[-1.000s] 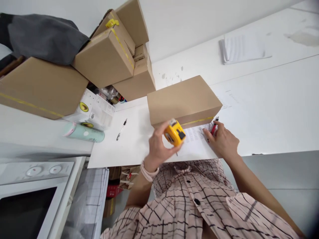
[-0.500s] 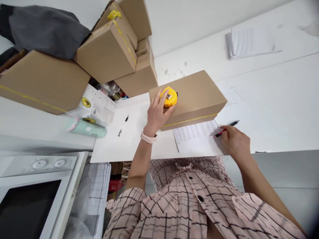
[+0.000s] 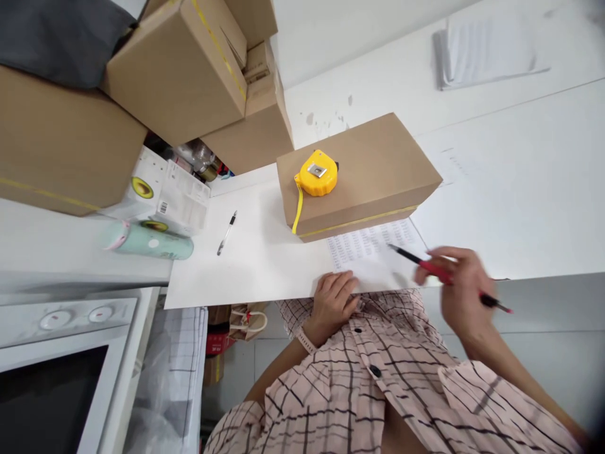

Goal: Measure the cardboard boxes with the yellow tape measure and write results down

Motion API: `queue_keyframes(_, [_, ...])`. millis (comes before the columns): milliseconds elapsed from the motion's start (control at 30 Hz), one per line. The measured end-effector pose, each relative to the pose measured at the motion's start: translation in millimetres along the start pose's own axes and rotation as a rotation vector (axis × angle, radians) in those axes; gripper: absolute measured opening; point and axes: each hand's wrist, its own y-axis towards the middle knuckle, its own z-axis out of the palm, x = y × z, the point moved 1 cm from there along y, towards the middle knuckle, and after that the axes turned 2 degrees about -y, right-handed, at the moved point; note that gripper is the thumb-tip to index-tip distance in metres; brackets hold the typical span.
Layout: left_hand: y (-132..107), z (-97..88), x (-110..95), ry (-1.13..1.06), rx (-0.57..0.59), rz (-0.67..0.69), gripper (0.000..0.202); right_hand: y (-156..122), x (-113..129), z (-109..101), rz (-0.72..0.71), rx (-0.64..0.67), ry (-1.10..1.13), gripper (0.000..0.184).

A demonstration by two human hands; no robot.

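My right hand (image 3: pixel 466 287) is closed around a red and black pen (image 3: pixel 437 271), its tip pointing over a printed sheet (image 3: pixel 378 252). My left hand (image 3: pixel 334 295) lies at the table's front edge, fingers stretched out on the lower left part of the sheet. Behind the hands sits a closed cardboard box (image 3: pixel 362 173), covering the back of the sheet. On top of the box rests a yellow tape measure (image 3: pixel 319 173), with a short length of its blade hanging over the box's front edge. Neither hand touches the tape measure.
A clear pen with a black grip (image 3: pixel 227 233) lies on the white table (image 3: pixel 250 268). At the left are a mint bottle (image 3: pixel 155 243), a white carton with avocado pictures (image 3: pixel 161 192) and stacked cardboard boxes (image 3: pixel 189 75). Papers (image 3: pixel 491 50) lie at the back right; a microwave (image 3: pixel 51 372) stands lower left.
My left hand has let go of the tape measure and come down to the sheet's front edge. My right hand has lifted and turned the pen so its tip points left over the sheet.
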Motion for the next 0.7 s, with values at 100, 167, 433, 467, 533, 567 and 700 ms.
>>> queue_keyframes(100, [5,2.8,8,0.052,0.058,0.023,0.038,0,-4,46,0.088,0.363,0.267,0.054])
queue_keyframes(167, [8,5.0,11,0.086,0.044,0.051,0.038,1,-10,72,0.108,0.376,0.245,0.041])
queue_keyframes(433, [-3,18.4,14,0.140,-0.038,0.084,0.037,1,-21,97,0.066,0.323,0.028,0.033])
queue_keyframes(467, [-4,20.0,14,0.137,-0.030,0.081,0.038,1,-21,97,0.079,0.340,0.011,0.035])
queue_keyframes(533, [-6,23.1,15,0.130,0.003,0.067,0.039,1,-22,97,0.082,0.323,-0.030,0.032])
queue_keyframes(567, [-7,24.4,16,0.127,0.018,0.061,0.039,1,-23,98,0.073,0.292,-0.058,0.030])
queue_keyframes(700, [-8,25.9,17,0.116,-0.023,0.069,0.036,-1,-25,102,0.044,0.191,-0.176,0.032])
